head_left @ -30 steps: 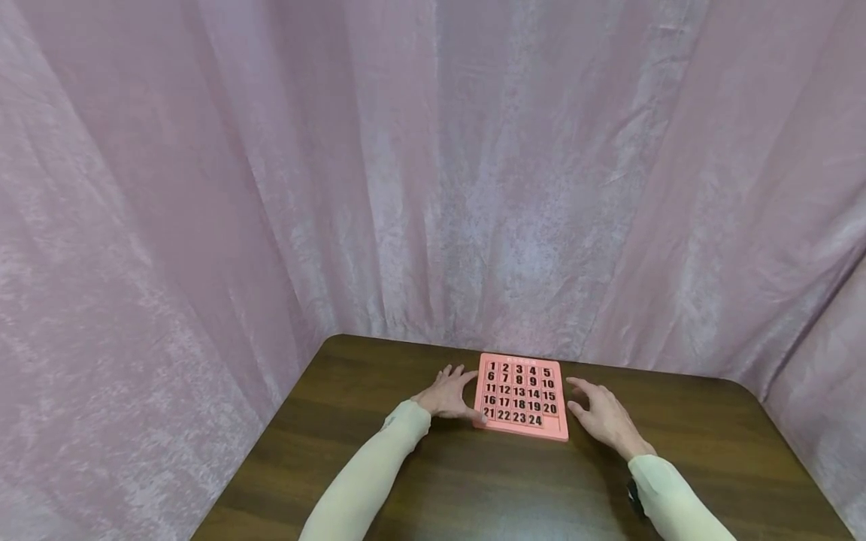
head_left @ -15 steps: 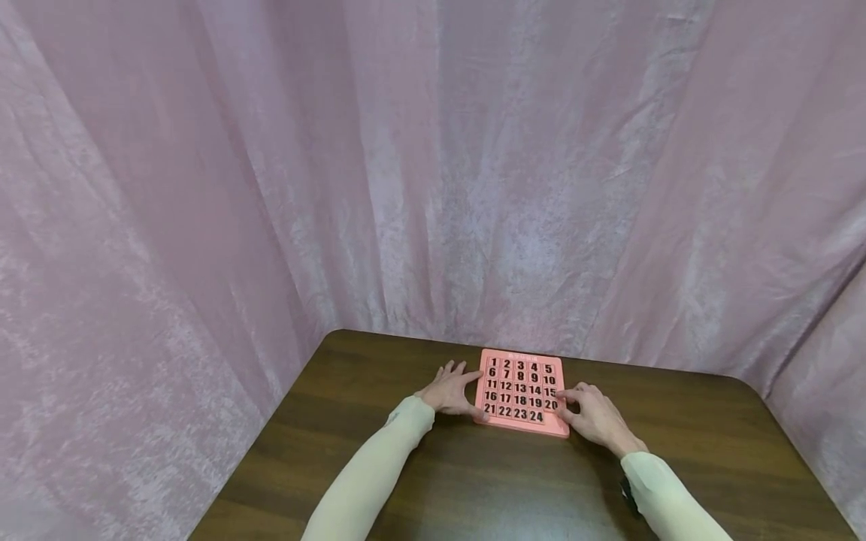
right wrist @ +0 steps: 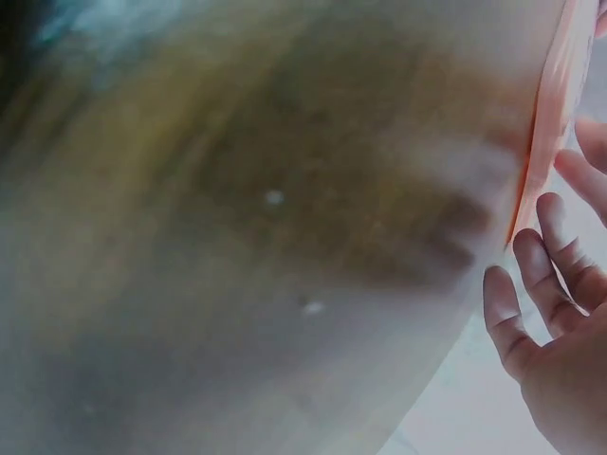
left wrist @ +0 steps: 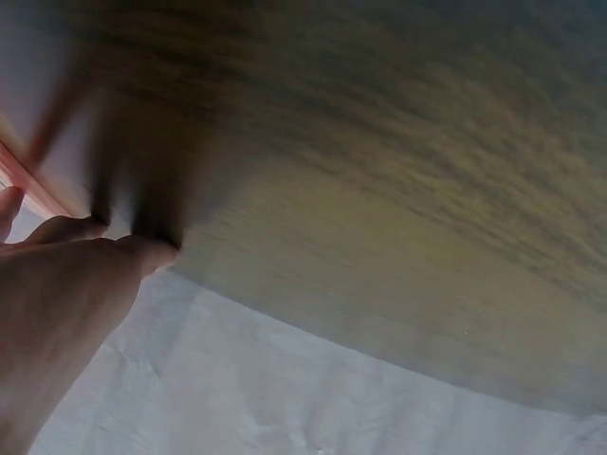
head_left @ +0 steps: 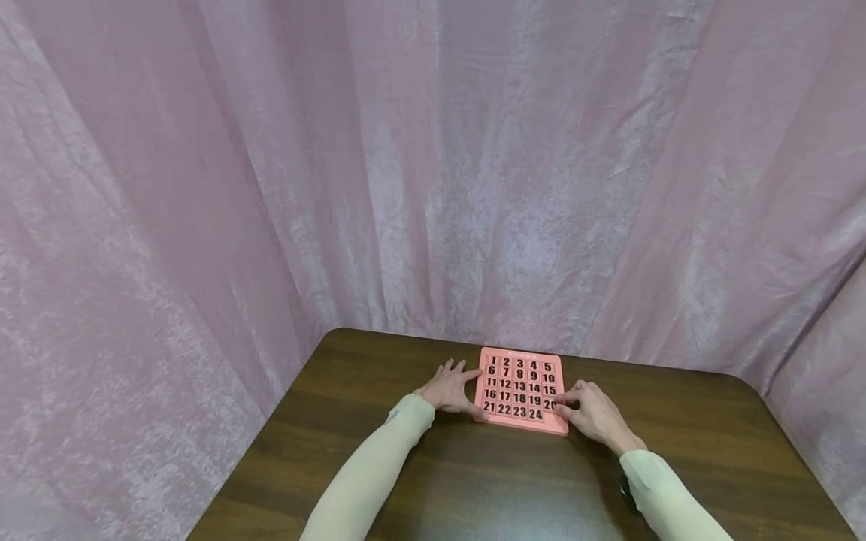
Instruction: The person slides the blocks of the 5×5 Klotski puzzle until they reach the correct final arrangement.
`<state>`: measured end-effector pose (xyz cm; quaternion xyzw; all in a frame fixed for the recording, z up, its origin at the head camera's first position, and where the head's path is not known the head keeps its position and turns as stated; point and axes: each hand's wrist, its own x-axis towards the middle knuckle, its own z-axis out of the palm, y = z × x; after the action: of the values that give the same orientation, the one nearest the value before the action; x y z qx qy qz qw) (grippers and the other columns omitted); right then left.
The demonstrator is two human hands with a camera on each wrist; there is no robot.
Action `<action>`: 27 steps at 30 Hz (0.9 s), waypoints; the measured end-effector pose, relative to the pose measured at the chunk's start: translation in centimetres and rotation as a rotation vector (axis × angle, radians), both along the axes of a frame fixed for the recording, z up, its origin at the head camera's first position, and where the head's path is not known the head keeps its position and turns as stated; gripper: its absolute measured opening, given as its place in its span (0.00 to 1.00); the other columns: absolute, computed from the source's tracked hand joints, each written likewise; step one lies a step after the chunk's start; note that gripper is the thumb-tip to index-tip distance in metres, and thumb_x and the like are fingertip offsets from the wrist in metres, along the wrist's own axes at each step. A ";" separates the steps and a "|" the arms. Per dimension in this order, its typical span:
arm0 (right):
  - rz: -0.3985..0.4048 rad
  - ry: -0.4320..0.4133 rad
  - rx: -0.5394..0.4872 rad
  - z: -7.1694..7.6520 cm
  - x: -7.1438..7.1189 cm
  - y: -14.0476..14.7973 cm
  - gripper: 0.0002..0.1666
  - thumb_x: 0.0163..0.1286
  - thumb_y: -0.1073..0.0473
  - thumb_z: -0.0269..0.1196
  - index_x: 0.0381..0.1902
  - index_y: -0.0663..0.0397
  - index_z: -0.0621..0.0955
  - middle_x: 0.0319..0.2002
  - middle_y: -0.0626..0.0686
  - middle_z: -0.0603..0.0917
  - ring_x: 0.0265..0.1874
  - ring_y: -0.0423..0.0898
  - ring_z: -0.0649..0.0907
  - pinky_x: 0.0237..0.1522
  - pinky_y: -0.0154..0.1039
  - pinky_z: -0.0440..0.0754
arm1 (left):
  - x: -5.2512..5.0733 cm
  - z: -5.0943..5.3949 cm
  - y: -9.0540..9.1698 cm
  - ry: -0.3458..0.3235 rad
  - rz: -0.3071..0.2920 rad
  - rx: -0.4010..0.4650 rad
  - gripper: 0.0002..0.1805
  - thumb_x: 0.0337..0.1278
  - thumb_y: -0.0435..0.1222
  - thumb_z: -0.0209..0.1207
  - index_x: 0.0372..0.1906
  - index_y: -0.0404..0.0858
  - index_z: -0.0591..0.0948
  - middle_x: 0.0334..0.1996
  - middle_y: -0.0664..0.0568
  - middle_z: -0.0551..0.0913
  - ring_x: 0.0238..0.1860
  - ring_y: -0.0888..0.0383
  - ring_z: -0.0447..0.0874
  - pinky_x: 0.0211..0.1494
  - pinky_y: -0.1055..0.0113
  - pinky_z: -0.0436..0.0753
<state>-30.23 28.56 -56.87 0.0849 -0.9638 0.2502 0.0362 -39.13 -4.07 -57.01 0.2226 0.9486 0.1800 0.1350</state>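
A pink sliding number puzzle [head_left: 519, 424] lies flat near the table's far edge, its tiles running in order from 1 to 24. My left hand [head_left: 449, 391] is spread along its left side in the head view, thumb at the lower left corner and index finger higher up. On the right, my right hand [head_left: 595, 413] touches the puzzle's right side, index fingertip and thumb tip close together at tile 20 [head_left: 549, 405], which they partly cover. In the right wrist view the other fingers [right wrist: 545, 265] are relaxed, beyond the frame's edge.
The dark wooden table [head_left: 473, 481] has rounded far corners. Pink velvety curtains [head_left: 433, 188] hang behind it and at both sides, close to its edges. A dark band [head_left: 627, 492] shows beneath the right sleeve.
My right hand has moved left from beside the puzzle onto its right side. Tile 20 appears slightly lower, with a thin gap beneath tile 15. My left hand stays in place.
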 end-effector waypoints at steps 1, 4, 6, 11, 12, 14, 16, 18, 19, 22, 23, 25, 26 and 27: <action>0.003 0.000 -0.003 0.1 0.0 0.0 0.15 0.73 0.57 0.72 0.53 0.55 0.94 0.42 0.50 0.84 0.43 0.47 0.77 0.42 0.41 0.69 | 0.0 0.0 0.0 0.001 -0.001 -0.002 0.59 0.47 0.67 0.78 0.86 0.57 0.67 0.89 0.41 0.56 0.91 0.37 0.46 0.92 0.41 0.50; 0.010 -0.006 -0.003 0.2 -0.1 -0.1 0.11 0.72 0.58 0.73 0.48 0.52 0.95 0.42 0.49 0.84 0.42 0.46 0.76 0.42 0.40 0.69 | -0.2 -0.1 0.1 -0.002 0.000 -0.011 0.59 0.47 0.67 0.78 0.86 0.58 0.67 0.89 0.41 0.56 0.91 0.37 0.46 0.92 0.42 0.50; 0.015 -0.014 -0.003 0.3 -0.1 -0.1 0.09 0.71 0.58 0.74 0.46 0.51 0.95 0.41 0.49 0.84 0.42 0.45 0.76 0.42 0.40 0.70 | -0.3 -0.1 0.2 -0.006 0.002 -0.013 0.59 0.47 0.66 0.78 0.86 0.58 0.67 0.89 0.41 0.57 0.91 0.37 0.47 0.92 0.42 0.51; 0.029 -0.012 -0.015 0.4 -0.1 -0.2 0.05 0.69 0.58 0.75 0.42 0.49 0.94 0.39 0.48 0.84 0.41 0.45 0.77 0.42 0.40 0.70 | -0.1 0.3 0.2 -0.011 0.014 -0.016 0.59 0.46 0.66 0.79 0.85 0.59 0.67 0.89 0.42 0.57 0.91 0.38 0.47 0.92 0.43 0.51; 0.035 -0.010 -0.016 0.4 -0.1 -0.2 0.05 0.69 0.58 0.75 0.41 0.48 0.94 0.39 0.48 0.84 0.40 0.45 0.77 0.41 0.40 0.70 | 0.0 0.4 0.2 -0.011 0.016 -0.018 0.59 0.46 0.67 0.78 0.85 0.59 0.67 0.89 0.42 0.57 0.91 0.38 0.47 0.92 0.43 0.51; 0.038 -0.009 -0.014 0.4 -0.1 -0.3 0.02 0.68 0.57 0.76 0.37 0.47 0.93 0.38 0.47 0.84 0.39 0.45 0.77 0.41 0.40 0.71 | 0.1 0.5 0.2 -0.008 0.018 -0.022 0.60 0.46 0.67 0.78 0.85 0.59 0.67 0.89 0.42 0.58 0.91 0.39 0.48 0.92 0.43 0.52; 0.042 -0.013 -0.015 0.4 -0.1 -0.4 0.01 0.67 0.57 0.76 0.35 0.46 0.92 0.37 0.46 0.84 0.38 0.44 0.77 0.41 0.40 0.71 | 0.3 0.6 0.2 -0.008 0.017 -0.024 0.59 0.46 0.67 0.78 0.85 0.58 0.67 0.89 0.42 0.58 0.91 0.38 0.48 0.92 0.43 0.52; 0.042 -0.017 -0.011 0.3 -0.1 -0.5 0.03 0.67 0.57 0.76 0.33 0.45 0.91 0.36 0.46 0.84 0.38 0.44 0.77 0.41 0.41 0.71 | 0.4 0.6 0.2 -0.008 0.016 -0.025 0.59 0.47 0.67 0.78 0.86 0.58 0.67 0.89 0.42 0.58 0.91 0.38 0.49 0.92 0.43 0.52; 0.034 -0.021 -0.011 0.3 -0.1 -0.5 0.03 0.67 0.57 0.76 0.32 0.45 0.91 0.36 0.46 0.84 0.38 0.44 0.77 0.41 0.41 0.71 | 0.4 0.7 0.3 -0.007 0.016 -0.027 0.59 0.47 0.67 0.78 0.86 0.57 0.67 0.89 0.42 0.58 0.91 0.38 0.49 0.92 0.43 0.52; 0.020 -0.018 -0.002 0.4 -0.1 -0.8 0.04 0.68 0.56 0.76 0.32 0.45 0.90 0.36 0.47 0.84 0.38 0.44 0.77 0.41 0.41 0.72 | 0.4 0.7 0.3 -0.001 0.016 -0.030 0.59 0.47 0.67 0.78 0.85 0.57 0.67 0.89 0.42 0.59 0.91 0.38 0.49 0.92 0.43 0.52; 0.016 -0.015 0.003 0.4 -0.1 -0.9 0.04 0.69 0.55 0.76 0.33 0.45 0.91 0.37 0.47 0.83 0.39 0.44 0.77 0.41 0.41 0.72 | 0.4 0.7 0.3 0.002 0.017 -0.032 0.59 0.47 0.67 0.78 0.85 0.57 0.67 0.89 0.42 0.59 0.91 0.38 0.50 0.92 0.43 0.53; 0.014 -0.002 0.019 0.5 -0.1 -1.3 0.05 0.70 0.53 0.75 0.38 0.47 0.93 0.39 0.48 0.84 0.40 0.46 0.77 0.42 0.42 0.71 | 0.3 0.6 0.3 0.002 0.017 -0.033 0.59 0.47 0.66 0.78 0.85 0.57 0.68 0.89 0.42 0.59 0.91 0.39 0.49 0.92 0.43 0.53; 0.022 0.007 0.033 0.7 -0.2 -1.5 0.08 0.70 0.52 0.75 0.42 0.48 0.94 0.41 0.49 0.84 0.42 0.47 0.77 0.43 0.44 0.72 | 0.3 0.5 0.3 0.001 0.016 -0.033 0.59 0.47 0.66 0.78 0.85 0.57 0.68 0.89 0.42 0.59 0.91 0.38 0.49 0.92 0.43 0.52; 0.033 0.011 0.050 0.8 -0.2 -1.7 0.11 0.71 0.51 0.74 0.46 0.49 0.94 0.44 0.51 0.85 0.45 0.49 0.78 0.45 0.47 0.74 | 0.1 0.5 0.2 0.000 0.016 -0.031 0.59 0.46 0.66 0.78 0.85 0.57 0.67 0.89 0.42 0.58 0.91 0.38 0.49 0.92 0.42 0.52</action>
<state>-30.42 26.83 -56.11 0.1029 -0.9680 0.2263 0.0354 -38.99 -3.86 -56.56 0.2130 0.9530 0.1661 0.1371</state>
